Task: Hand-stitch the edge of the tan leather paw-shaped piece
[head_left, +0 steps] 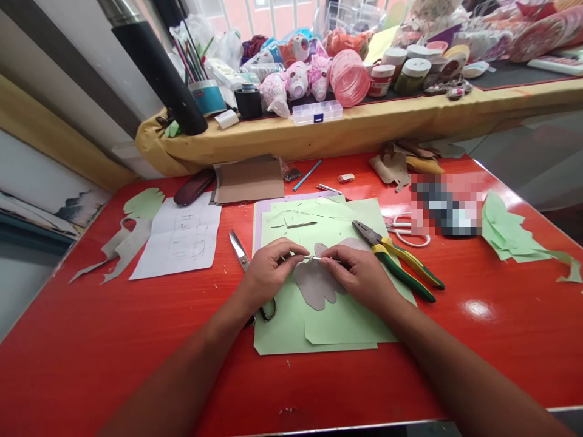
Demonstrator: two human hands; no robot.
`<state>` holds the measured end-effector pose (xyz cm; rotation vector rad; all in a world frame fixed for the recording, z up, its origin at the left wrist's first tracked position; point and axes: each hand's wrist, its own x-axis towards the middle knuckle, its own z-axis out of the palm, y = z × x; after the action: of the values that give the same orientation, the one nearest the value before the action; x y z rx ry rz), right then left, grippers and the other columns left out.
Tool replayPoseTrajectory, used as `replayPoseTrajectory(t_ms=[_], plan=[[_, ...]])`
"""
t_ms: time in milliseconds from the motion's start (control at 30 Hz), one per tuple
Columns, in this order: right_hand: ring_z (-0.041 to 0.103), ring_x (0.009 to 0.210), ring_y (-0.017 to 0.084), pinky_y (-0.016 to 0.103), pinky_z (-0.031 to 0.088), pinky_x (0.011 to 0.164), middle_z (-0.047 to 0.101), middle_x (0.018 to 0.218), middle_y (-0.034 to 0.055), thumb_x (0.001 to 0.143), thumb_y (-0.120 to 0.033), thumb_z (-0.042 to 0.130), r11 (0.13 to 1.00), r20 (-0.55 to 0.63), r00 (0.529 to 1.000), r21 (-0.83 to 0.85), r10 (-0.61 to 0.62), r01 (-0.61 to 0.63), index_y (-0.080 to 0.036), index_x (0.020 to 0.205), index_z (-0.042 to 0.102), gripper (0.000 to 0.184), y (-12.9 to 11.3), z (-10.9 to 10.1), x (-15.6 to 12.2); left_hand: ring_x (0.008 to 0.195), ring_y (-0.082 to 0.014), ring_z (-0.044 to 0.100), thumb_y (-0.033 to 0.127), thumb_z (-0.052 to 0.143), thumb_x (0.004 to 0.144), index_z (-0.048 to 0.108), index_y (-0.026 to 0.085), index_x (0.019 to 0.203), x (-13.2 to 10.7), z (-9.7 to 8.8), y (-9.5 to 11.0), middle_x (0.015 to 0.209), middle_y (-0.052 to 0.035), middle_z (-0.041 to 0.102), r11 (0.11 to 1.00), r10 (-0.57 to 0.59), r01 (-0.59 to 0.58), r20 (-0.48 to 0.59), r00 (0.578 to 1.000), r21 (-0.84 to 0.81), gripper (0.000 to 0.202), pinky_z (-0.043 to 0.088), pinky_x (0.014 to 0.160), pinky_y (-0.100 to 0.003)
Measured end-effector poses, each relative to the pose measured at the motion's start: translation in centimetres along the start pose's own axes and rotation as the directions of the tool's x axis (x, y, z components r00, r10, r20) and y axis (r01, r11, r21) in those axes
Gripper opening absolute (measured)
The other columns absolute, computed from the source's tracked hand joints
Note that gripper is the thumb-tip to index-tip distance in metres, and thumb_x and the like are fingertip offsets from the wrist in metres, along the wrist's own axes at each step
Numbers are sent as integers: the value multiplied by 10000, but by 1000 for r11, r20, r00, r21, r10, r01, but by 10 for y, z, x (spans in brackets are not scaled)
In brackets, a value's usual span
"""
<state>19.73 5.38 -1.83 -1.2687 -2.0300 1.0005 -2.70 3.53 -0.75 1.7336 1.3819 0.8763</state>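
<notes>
Between my two hands stretches a small, thin pale strip (315, 258), too small to name more exactly. My left hand (272, 267) pinches its left end with thumb and fingertips. At the other end, my right hand (353, 273) pinches it the same way. Just beneath lies a grey cut-out shape (316, 288) with rounded lobes, partly covered by my right hand. It rests on light green paper sheets (282, 331). Pliers (396, 258) with green and yellow handles lie beside my right hand. Metal scissors (239, 249) are partly hidden behind my left hand.
A thin thread (305, 212) and a slim pointed tool (301, 224) lie on the paper. White-handled scissors (405, 230) are to the right. A printed sheet (182, 240) lies left on the red table (136, 352). Jars (412, 76) and a black flask (159, 76) stand on the ledge behind.
</notes>
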Motion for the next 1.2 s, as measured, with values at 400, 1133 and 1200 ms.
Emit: replayPoseTrajectory(t_ms=[400, 1133, 1200], plan=[[631, 711, 186, 291, 384, 637, 750, 793, 24, 1018, -401, 533, 989, 46, 999, -147, 3, 3, -228, 901, 752, 303, -4, 1, -1, 786, -177, 657, 224, 608, 933, 722, 246, 875, -2, 15, 4, 845, 8, 746, 986, -32, 38, -43, 999, 164, 130, 456, 693, -298], [623, 670, 171, 284, 362, 599, 757, 789, 26, 1003, -388, 580, 991, -24, 1000, -131, 6, -9, -223, 877, 746, 265, -2, 6, -2, 769, -142, 630, 236, 627, 959, 671, 232, 894, -6, 19, 7, 871, 29, 725, 914, 96, -43, -113, 989, 404, 78, 426, 671, -268], [622, 662, 172, 285, 355, 596, 759, 789, 29, 1004, -382, 584, 988, -19, 1000, -156, 4, -7, -223, 876, 746, 260, -2, 6, -2, 766, -146, 636, 241, 636, 950, 666, 228, 879, -5, 20, 8, 847, 31, 723, 900, 86, -21, -129, 988, 436, 77, 419, 667, -272]])
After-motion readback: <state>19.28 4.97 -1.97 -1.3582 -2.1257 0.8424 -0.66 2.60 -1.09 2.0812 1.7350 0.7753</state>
